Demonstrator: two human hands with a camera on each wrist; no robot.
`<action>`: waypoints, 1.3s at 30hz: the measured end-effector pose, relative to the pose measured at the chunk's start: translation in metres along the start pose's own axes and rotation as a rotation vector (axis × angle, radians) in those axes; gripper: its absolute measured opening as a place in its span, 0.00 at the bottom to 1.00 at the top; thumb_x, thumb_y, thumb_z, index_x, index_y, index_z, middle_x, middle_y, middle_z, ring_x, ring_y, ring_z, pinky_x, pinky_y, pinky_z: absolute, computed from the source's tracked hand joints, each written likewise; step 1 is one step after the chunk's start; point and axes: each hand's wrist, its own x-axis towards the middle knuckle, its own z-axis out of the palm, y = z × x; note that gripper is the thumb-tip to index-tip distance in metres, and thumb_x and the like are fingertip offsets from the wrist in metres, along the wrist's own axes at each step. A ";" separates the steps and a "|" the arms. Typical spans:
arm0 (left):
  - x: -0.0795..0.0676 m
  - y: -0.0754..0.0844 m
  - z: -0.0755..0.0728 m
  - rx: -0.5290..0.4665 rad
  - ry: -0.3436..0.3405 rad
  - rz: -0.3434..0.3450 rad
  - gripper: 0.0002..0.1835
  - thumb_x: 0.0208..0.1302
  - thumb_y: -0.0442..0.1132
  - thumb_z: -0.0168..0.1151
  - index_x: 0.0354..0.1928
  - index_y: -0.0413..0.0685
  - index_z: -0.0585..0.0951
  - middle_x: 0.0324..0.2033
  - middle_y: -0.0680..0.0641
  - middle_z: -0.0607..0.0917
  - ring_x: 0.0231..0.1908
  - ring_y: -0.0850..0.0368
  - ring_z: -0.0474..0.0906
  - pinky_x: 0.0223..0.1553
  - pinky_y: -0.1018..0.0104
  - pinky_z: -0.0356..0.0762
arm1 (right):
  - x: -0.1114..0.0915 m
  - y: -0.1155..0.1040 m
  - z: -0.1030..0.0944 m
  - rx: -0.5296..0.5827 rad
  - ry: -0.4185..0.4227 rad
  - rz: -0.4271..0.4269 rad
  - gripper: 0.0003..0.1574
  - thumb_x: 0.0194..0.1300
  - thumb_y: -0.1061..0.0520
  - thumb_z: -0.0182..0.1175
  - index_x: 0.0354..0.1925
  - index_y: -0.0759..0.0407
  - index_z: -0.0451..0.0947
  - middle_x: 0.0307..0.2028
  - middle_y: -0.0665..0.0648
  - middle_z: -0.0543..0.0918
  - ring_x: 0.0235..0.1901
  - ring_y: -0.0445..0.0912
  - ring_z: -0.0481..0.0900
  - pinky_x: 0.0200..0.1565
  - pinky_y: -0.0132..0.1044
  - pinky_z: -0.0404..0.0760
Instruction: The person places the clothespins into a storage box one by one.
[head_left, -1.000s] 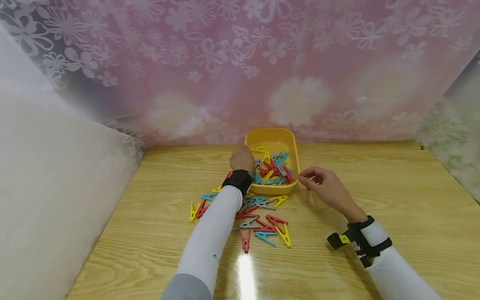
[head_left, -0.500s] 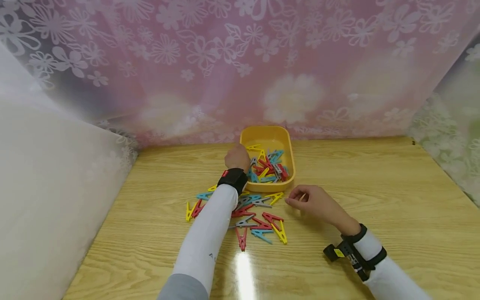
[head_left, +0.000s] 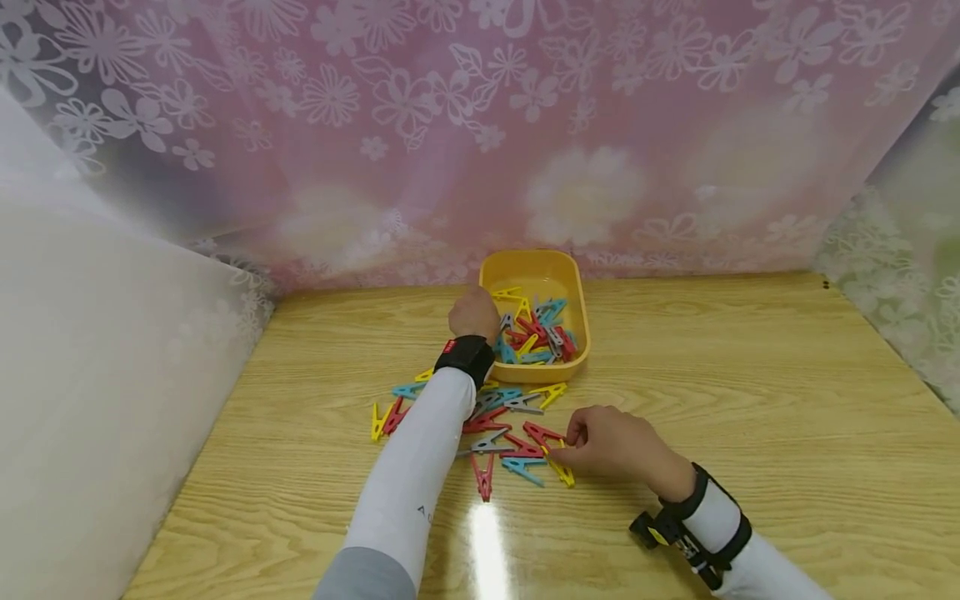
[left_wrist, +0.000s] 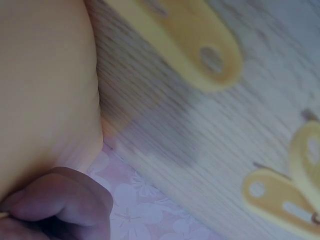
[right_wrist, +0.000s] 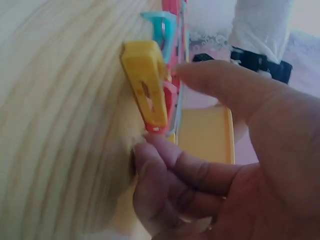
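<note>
My left hand (head_left: 474,315) grips the left rim of the yellow plastic basket (head_left: 534,373); its curled fingers (left_wrist: 62,202) show in the left wrist view. Red, yellow, blue and grey clothespins lie inside that basket. My right hand (head_left: 618,446) is low over the right side of a loose heap of clothespins in front of it. There, its thumb and fingertips stand apart around a yellow clothespin (right_wrist: 145,82), which has a red clothespin (head_left: 542,433) beside it. Whether the fingertips touch either one is unclear.
More clothespins lie left of my left forearm, among them a yellow one (head_left: 381,422). Near the heap's front are a red clothespin (head_left: 483,479) and a blue clothespin (head_left: 522,470). Behind the wooden table (head_left: 750,375) hangs a pink flowered curtain (head_left: 480,192).
My right hand has come from the basket's right front corner toward me and left, down to the yellow and red clothespins. My left hand has kept its hold on the basket.
</note>
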 end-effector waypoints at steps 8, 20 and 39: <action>0.002 -0.002 0.001 -0.010 -0.001 -0.009 0.20 0.68 0.47 0.56 0.55 0.39 0.75 0.29 0.44 0.84 0.27 0.52 0.81 0.27 0.61 0.79 | 0.004 -0.009 0.004 -0.091 -0.009 0.024 0.20 0.51 0.42 0.69 0.28 0.52 0.72 0.20 0.48 0.72 0.19 0.42 0.68 0.21 0.36 0.62; 0.000 0.000 -0.005 -0.012 -0.038 -0.022 0.20 0.69 0.47 0.56 0.55 0.41 0.75 0.29 0.45 0.83 0.27 0.53 0.81 0.28 0.62 0.80 | 0.004 -0.009 0.006 -0.095 0.040 -0.007 0.21 0.55 0.41 0.68 0.27 0.52 0.72 0.20 0.48 0.70 0.19 0.42 0.66 0.21 0.36 0.61; -0.003 0.000 -0.008 -0.019 -0.021 -0.026 0.21 0.70 0.47 0.55 0.58 0.42 0.74 0.32 0.45 0.84 0.29 0.52 0.82 0.29 0.61 0.80 | 0.036 -0.003 -0.085 0.255 0.254 -0.150 0.34 0.64 0.36 0.58 0.52 0.63 0.76 0.42 0.58 0.80 0.40 0.51 0.76 0.38 0.42 0.76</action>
